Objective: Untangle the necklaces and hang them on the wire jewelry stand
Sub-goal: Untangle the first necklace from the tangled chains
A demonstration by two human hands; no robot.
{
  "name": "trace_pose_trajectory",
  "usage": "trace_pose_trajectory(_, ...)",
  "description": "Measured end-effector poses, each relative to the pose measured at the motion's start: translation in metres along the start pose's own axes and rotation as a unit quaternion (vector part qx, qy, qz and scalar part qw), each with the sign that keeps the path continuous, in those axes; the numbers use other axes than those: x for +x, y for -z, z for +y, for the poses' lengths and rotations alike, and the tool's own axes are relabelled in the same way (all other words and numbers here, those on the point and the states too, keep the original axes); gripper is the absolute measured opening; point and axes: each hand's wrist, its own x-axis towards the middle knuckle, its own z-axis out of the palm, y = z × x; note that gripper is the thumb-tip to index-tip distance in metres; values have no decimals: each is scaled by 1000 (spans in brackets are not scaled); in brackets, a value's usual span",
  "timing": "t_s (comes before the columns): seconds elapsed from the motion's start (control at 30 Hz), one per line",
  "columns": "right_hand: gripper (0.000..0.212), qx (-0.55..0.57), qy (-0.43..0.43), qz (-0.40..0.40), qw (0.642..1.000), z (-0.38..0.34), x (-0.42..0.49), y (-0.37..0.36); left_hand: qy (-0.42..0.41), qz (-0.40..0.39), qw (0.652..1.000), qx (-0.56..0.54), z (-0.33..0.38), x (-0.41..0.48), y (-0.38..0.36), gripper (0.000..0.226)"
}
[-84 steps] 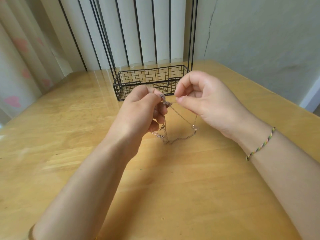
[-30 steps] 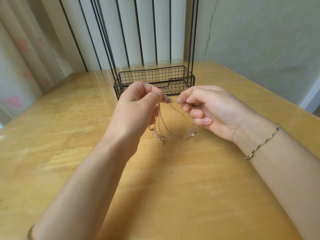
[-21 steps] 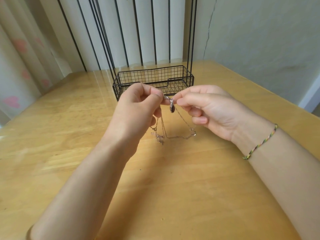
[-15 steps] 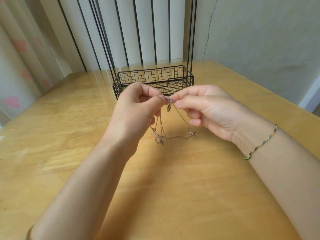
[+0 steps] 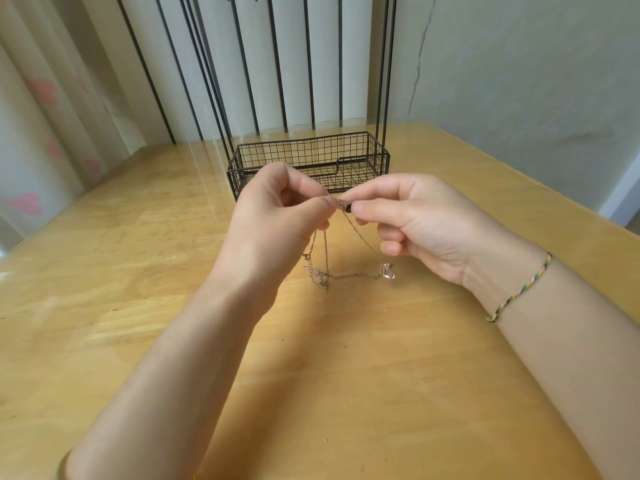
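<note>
Wooden desk fills the frame, wire stand at upper center. Left hand and right hand both pinch the tangled necklaces mid-frame, chains drooping down to the desk, tiny pendant at the low end.

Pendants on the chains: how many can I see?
2. A dark pendant sits where the left hand and right hand pinch the chains; a pale pendant lies low, below the right hand. More may be hidden.
</note>
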Motion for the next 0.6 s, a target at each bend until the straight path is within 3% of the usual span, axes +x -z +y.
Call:
trace_pose_trajectory(0.3, 18, -103, 121, 105, 982, -1, 1, -4, -27, -25, 995, 89, -5, 0, -5, 16)
trace_pose_trajectory(0.43, 14, 15, 109, 70, 991, -6, -2, -4, -46, -8, 988, 145, -11, 2, -5, 13)
trace_pose_trajectory(0.6, 15, 192, -21, -6, 981, -10, -2, -2, -54, 25, 985, 160, -12, 4, -4, 13)
